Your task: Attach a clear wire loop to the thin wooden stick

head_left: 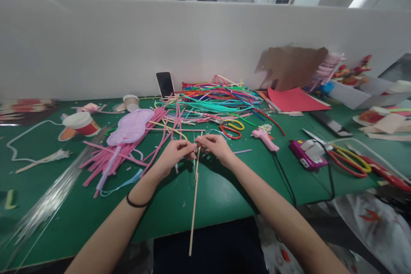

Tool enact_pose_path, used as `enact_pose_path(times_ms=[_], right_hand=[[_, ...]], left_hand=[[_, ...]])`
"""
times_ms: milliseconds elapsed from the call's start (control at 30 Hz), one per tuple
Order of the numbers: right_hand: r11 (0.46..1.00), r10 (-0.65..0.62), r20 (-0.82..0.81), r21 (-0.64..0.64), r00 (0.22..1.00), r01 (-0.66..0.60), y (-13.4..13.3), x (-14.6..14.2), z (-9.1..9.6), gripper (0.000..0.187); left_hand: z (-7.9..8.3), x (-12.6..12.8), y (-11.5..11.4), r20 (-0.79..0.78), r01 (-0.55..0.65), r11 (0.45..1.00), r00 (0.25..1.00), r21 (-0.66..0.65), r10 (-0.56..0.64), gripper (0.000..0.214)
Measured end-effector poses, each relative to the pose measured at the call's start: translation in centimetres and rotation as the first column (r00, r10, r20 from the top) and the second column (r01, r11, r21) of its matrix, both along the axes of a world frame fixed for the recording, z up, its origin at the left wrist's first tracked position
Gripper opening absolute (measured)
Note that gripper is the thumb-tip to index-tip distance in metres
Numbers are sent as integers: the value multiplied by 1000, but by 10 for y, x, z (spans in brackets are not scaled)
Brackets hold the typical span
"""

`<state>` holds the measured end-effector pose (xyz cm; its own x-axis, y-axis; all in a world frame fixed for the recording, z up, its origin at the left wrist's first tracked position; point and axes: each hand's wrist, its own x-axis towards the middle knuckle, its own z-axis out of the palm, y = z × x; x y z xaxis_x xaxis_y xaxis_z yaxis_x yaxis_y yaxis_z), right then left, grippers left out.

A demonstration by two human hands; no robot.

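Observation:
Over the middle of the green table, my left hand and my right hand meet fingertip to fingertip. A thin wooden stick slants down from my right fingers past the table's front edge, with a step partway where a second piece seems to overlap it. My right hand pinches its upper end. My left hand is closed in a pinch beside it, near a thin shiny strand; what exactly it grips is too small to tell. Left of my hands lies a lilac fan-shaped piece on pink pipe cleaners.
Coloured pipe cleaners are heaped at the back, near scissors and a phone. Rightward lie a pink glue gun, a purple power strip and larger scissors. Paper cups and see-through strips are at left.

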<state>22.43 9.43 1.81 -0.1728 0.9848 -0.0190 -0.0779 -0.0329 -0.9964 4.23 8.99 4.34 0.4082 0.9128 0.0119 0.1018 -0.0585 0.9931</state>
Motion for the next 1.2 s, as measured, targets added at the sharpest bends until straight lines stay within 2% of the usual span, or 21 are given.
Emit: enact_pose_path(times_ms=[200, 467, 833, 1200], right_hand=[[997, 36, -1, 75, 999, -36, 1, 1, 1, 39], [998, 47, -37, 53, 998, -45, 0, 2, 7, 41], [995, 47, -14, 86, 999, -46, -3, 6, 9, 36], [993, 85, -9, 82, 996, -84, -5, 7, 13, 39]], left_hand=[[1, 5, -3, 23, 36, 999, 999, -32, -35, 32], [3, 4, -4, 51, 7, 999, 999, -43, -5, 28], [-2, 1, 1, 14, -42, 998, 999, 46, 42, 32], [3, 1, -2, 10, -42, 993, 999, 108, 41, 34]])
